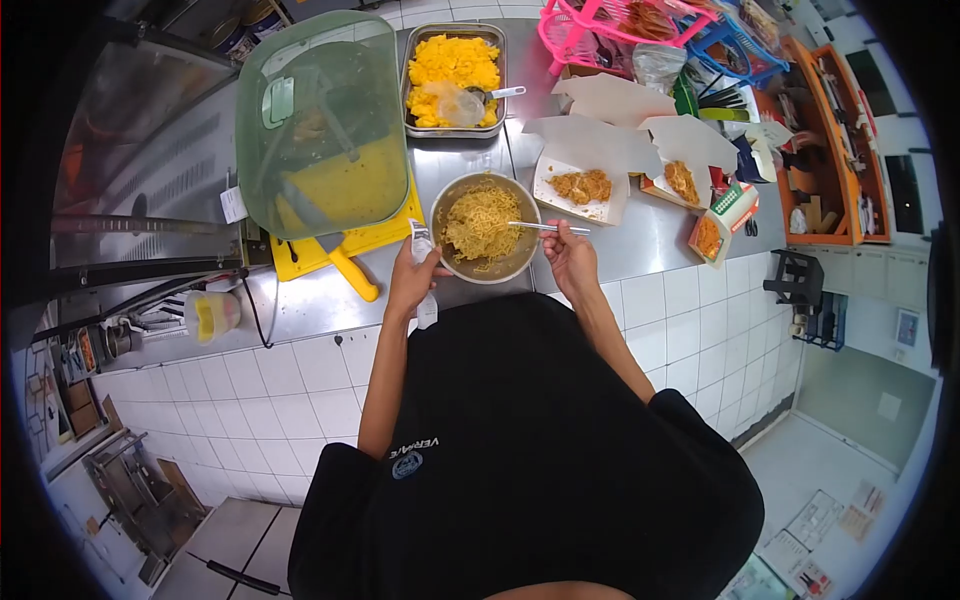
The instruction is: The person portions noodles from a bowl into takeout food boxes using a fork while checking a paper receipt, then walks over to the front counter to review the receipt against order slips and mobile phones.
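A round metal bowl [446, 262] full of cooked noodles [482, 222] sits at the near edge of the steel counter. My left hand [412, 278] is closed at the bowl's left rim, thumb on the edge. A white and silver strip, perhaps a packet or cloth, [427, 312] shows above and below that hand; whether I grip it too, I cannot tell. In my right hand [572, 262] is the thin handle of a metal utensil [545, 227]. Its far end is buried in the noodles, so fork or spoon cannot be made out.
Left of the bowl, a greenish translucent tub [325, 190] stands by a yellow board and a yellow-handled knife [352, 274]. Behind is a tray of scrambled egg [455, 62] with a ladle. To the right are open paper boxes [600, 207] with fried pieces and pink baskets [565, 40].
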